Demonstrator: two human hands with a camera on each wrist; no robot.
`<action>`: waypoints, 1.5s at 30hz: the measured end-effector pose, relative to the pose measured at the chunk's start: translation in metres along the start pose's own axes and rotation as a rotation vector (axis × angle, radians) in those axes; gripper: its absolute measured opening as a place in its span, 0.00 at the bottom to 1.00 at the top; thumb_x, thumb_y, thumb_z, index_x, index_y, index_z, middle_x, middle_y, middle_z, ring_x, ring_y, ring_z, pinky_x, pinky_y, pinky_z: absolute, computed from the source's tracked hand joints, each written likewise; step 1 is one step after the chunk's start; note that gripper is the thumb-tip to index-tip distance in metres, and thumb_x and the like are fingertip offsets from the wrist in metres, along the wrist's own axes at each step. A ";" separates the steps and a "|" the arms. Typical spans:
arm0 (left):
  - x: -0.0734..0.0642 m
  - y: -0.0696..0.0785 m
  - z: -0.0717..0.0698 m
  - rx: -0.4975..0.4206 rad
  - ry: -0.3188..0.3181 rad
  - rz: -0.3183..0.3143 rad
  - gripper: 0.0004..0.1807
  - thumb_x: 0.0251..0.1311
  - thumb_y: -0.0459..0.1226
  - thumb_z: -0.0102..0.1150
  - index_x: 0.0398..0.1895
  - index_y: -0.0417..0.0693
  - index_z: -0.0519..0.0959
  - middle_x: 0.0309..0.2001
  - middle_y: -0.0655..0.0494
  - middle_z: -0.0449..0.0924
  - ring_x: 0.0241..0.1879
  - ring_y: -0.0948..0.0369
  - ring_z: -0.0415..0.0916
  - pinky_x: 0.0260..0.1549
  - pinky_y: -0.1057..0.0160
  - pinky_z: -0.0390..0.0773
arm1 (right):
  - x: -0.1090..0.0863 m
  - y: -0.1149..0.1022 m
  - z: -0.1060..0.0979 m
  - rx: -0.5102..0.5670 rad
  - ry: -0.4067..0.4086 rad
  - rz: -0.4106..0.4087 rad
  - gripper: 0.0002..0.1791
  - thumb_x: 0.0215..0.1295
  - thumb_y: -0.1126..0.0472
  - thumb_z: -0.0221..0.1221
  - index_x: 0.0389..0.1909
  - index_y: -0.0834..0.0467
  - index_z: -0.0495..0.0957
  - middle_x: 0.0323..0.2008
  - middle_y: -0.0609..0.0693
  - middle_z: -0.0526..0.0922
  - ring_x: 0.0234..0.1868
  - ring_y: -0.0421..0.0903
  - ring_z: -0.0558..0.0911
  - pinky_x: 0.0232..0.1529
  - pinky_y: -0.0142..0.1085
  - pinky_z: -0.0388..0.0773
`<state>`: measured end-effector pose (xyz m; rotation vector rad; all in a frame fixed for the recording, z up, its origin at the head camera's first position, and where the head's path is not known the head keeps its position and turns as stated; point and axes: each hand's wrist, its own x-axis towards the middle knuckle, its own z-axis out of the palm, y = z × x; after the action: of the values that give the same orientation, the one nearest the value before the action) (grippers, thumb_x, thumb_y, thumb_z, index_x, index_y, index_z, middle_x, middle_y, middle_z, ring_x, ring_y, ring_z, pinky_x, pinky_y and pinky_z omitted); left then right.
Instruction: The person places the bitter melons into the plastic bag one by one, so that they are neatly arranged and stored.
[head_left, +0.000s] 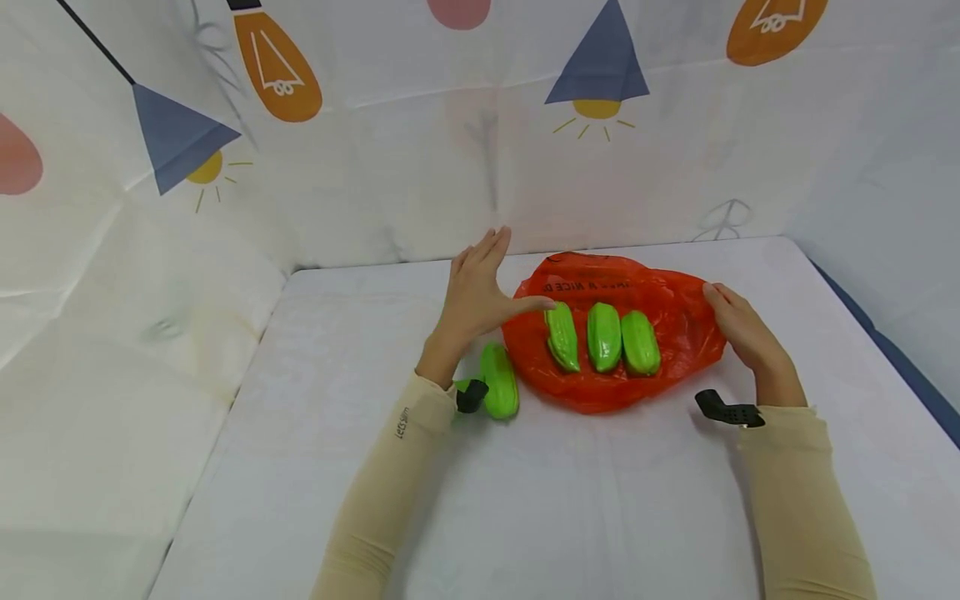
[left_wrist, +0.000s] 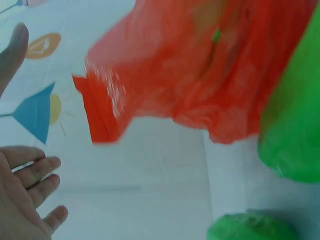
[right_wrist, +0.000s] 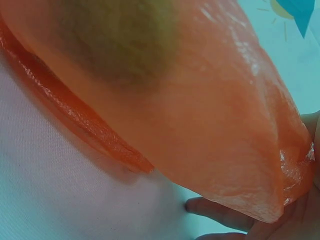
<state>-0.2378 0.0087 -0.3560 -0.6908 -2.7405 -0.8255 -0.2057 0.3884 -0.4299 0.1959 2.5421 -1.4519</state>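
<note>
In the head view a red plastic bag [head_left: 600, 396] lies spread on the table with three green, ridged, oblong fruits [head_left: 604, 337] showing in its middle. My right hand [head_left: 742, 329] grips the bag's right edge; the right wrist view shows the thin plastic [right_wrist: 210, 150] between thumb and fingers. With fingers straight and thumb stretched out, my left hand [head_left: 476, 292] is at the bag's left side and holds nothing. Its thumb tip overlaps the leftmost fruit in the head view; whether they touch, I cannot tell. Beside my left wrist lies another green fruit [head_left: 500, 383], with one more partly hidden.
The table [head_left: 570, 517] has a white cover. Behind it and at the left hangs a pale sheet [head_left: 390, 183] printed with lamps and bulbs. A dark blue strip [head_left: 892, 350] runs along the table's right side. Each wrist wears a black camera mount [head_left: 727, 410].
</note>
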 end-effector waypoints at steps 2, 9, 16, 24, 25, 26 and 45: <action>0.000 -0.010 -0.002 -0.038 -0.032 -0.024 0.65 0.39 0.65 0.73 0.77 0.48 0.53 0.77 0.54 0.53 0.77 0.59 0.48 0.74 0.51 0.49 | 0.000 0.000 0.000 0.002 -0.002 0.000 0.43 0.76 0.36 0.25 0.76 0.65 0.41 0.69 0.71 0.56 0.63 0.64 0.59 0.67 0.68 0.56; -0.003 -0.050 -0.007 -0.070 -0.119 -0.104 0.65 0.40 0.64 0.73 0.78 0.50 0.51 0.78 0.55 0.50 0.77 0.57 0.46 0.73 0.49 0.48 | -0.001 0.001 0.000 0.001 -0.002 -0.003 0.43 0.76 0.37 0.25 0.76 0.66 0.41 0.69 0.71 0.55 0.65 0.66 0.57 0.66 0.69 0.56; -0.013 -0.086 -0.013 -0.057 -0.214 -0.162 0.64 0.42 0.63 0.72 0.79 0.54 0.48 0.78 0.56 0.48 0.78 0.55 0.44 0.75 0.45 0.44 | 0.000 0.002 -0.001 -0.002 0.000 0.000 0.42 0.76 0.37 0.25 0.76 0.66 0.41 0.68 0.71 0.56 0.62 0.64 0.59 0.66 0.68 0.57; -0.025 -0.117 -0.015 -0.075 -0.356 -0.184 0.68 0.40 0.63 0.74 0.80 0.55 0.42 0.80 0.51 0.40 0.79 0.53 0.36 0.73 0.38 0.41 | 0.000 0.001 -0.001 0.005 -0.002 0.002 0.43 0.76 0.37 0.25 0.76 0.66 0.40 0.69 0.71 0.55 0.64 0.65 0.58 0.67 0.67 0.57; -0.026 -0.120 -0.015 -0.083 -0.374 -0.187 0.69 0.39 0.63 0.75 0.80 0.55 0.41 0.80 0.51 0.39 0.79 0.53 0.36 0.73 0.37 0.41 | -0.001 0.001 0.000 0.003 -0.002 0.002 0.43 0.76 0.37 0.25 0.76 0.66 0.40 0.69 0.71 0.55 0.64 0.66 0.58 0.67 0.67 0.57; -0.028 -0.122 -0.015 -0.093 -0.392 -0.193 0.70 0.39 0.63 0.75 0.80 0.56 0.41 0.80 0.51 0.37 0.79 0.53 0.35 0.73 0.37 0.40 | -0.001 0.001 0.000 0.003 -0.002 0.002 0.43 0.76 0.37 0.25 0.76 0.66 0.40 0.70 0.71 0.55 0.64 0.66 0.57 0.66 0.68 0.56; -0.027 -0.134 -0.004 -0.101 -0.570 -0.159 0.65 0.44 0.53 0.77 0.79 0.48 0.44 0.80 0.51 0.41 0.78 0.51 0.40 0.75 0.47 0.48 | 0.002 0.004 0.000 -0.007 -0.008 0.005 0.43 0.76 0.37 0.25 0.76 0.66 0.38 0.71 0.72 0.53 0.68 0.68 0.55 0.66 0.69 0.54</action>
<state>-0.2795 -0.1019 -0.4244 -0.8452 -3.3150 -0.9210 -0.2070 0.3903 -0.4333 0.1948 2.5381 -1.4381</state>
